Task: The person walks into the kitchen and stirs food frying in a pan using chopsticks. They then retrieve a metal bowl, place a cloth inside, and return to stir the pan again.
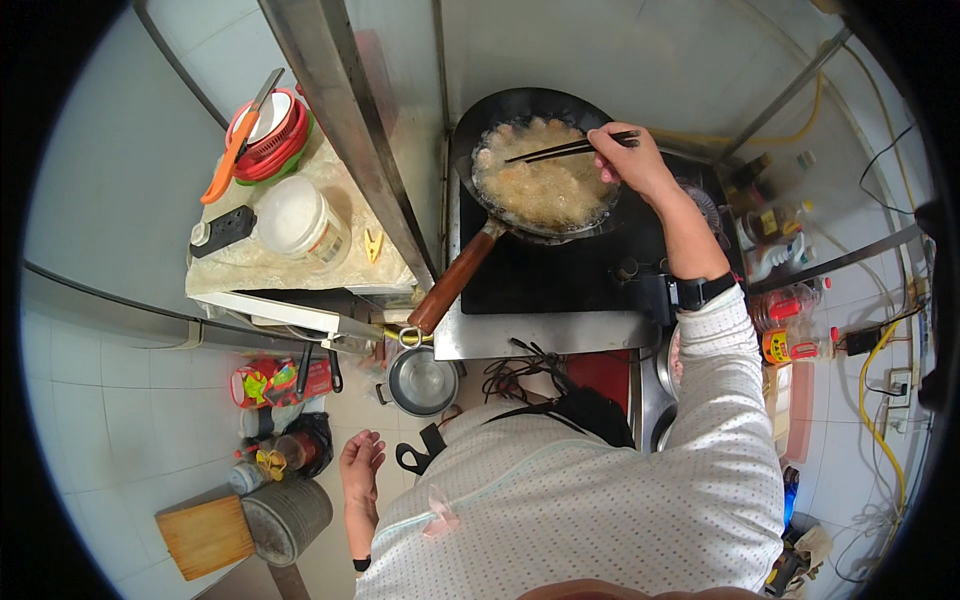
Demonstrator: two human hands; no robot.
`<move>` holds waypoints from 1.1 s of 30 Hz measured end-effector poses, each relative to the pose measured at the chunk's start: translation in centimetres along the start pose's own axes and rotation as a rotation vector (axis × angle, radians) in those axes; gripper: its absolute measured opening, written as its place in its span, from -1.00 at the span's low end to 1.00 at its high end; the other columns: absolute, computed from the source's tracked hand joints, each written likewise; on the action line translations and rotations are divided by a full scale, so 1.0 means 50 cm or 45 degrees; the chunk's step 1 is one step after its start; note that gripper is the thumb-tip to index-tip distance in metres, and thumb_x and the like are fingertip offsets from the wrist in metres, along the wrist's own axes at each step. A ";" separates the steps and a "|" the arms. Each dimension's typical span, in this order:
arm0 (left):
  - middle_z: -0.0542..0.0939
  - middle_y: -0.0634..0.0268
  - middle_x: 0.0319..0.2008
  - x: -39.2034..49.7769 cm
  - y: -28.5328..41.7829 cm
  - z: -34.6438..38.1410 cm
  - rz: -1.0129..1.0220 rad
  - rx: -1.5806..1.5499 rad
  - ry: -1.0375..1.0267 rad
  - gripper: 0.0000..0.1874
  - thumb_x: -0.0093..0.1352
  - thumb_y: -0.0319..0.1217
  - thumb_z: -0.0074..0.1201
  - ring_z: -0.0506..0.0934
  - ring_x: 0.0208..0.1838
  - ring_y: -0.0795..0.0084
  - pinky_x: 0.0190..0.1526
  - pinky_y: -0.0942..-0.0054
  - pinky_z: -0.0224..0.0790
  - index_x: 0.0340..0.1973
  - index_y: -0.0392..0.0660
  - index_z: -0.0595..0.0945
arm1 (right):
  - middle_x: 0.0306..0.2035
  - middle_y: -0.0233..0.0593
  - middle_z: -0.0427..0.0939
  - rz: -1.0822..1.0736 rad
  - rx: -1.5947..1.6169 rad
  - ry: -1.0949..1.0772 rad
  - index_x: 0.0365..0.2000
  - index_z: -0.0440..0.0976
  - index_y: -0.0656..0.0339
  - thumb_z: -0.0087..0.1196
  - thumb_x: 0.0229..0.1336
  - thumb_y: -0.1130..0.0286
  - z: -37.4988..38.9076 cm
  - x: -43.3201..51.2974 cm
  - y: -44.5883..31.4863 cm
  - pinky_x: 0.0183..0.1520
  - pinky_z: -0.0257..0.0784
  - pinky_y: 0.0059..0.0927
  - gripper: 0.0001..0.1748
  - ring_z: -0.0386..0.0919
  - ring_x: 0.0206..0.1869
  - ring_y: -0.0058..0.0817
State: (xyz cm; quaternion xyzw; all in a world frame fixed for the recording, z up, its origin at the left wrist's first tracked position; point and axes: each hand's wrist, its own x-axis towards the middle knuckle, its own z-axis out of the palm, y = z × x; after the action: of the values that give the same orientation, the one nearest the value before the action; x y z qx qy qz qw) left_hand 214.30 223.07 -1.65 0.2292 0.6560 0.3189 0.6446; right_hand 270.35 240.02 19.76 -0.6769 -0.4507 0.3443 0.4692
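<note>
My right hand [628, 161] grips a pair of black chopsticks [551, 150] over a dark wok [469, 142]. The chopstick tips reach down to the bubbling oil, where battered pieces of food [536, 180] are frying, pale to light golden. Foam hides much of each piece. The wok sits on the black stove top [555, 277], and its wooden handle [457, 279] points toward me at the lower left. My left hand [362, 465] hangs low beside my body with loosely curled fingers, away from the stove, and nothing shows in it.
Left of a metal post [352, 120], a cloth-covered counter holds a white plastic bucket [292, 221], stacked red baskets [274, 146], an orange-handled knife [240, 146] and a power strip [225, 231]. A small pot [422, 381] is below the wok handle. Oil bottles [799, 345] line the right wall.
</note>
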 end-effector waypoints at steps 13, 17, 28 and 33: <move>0.62 0.27 -0.10 0.016 0.015 0.006 -0.007 0.004 -0.032 -0.76 0.45 -0.32 0.01 0.59 -0.13 0.45 -0.14 0.49 0.44 -0.02 -0.12 0.52 | -0.57 -0.26 0.50 -0.445 -0.315 0.060 -0.40 0.51 0.27 0.12 0.17 0.43 0.112 -0.162 -0.037 -0.33 0.38 -0.51 -0.89 0.42 -0.46 -0.64; 0.62 0.29 -0.08 0.026 0.022 0.010 -0.003 0.022 -0.061 -0.75 0.45 -0.30 0.01 0.59 -0.11 0.43 -0.11 0.45 0.43 -0.01 -0.10 0.52 | -0.52 0.02 0.52 -0.676 -0.524 0.098 -0.41 0.45 0.25 0.12 0.15 0.38 0.169 -0.117 -0.007 -0.38 0.40 -0.19 -0.85 0.50 -0.45 0.01; 0.62 0.30 -0.09 0.026 0.015 -0.001 0.017 0.001 -0.051 -0.76 0.45 -0.30 0.01 0.59 -0.12 0.44 -0.13 0.45 0.43 -0.02 -0.09 0.52 | -0.64 0.02 0.45 -0.697 -0.686 -0.042 -0.44 0.35 0.25 0.08 0.15 0.41 0.181 -0.148 -0.011 -0.43 0.36 -0.06 -0.84 0.48 -0.49 0.09; 0.63 0.25 -0.11 0.024 0.012 0.006 0.010 -0.007 -0.040 -0.75 0.43 -0.36 0.02 0.60 -0.15 0.45 -0.16 0.51 0.44 -0.02 -0.14 0.52 | -0.61 0.10 0.46 -0.755 -0.524 0.092 -0.44 0.36 0.27 0.08 0.17 0.40 0.178 -0.107 0.030 -0.46 0.34 -0.08 -0.83 0.47 -0.49 0.13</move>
State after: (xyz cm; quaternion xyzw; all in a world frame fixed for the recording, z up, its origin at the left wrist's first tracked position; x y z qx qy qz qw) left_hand 214.47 224.38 -2.03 0.2350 0.6440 0.3193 0.6543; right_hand 260.94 237.69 15.67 -0.6089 -0.6703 0.0711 0.4182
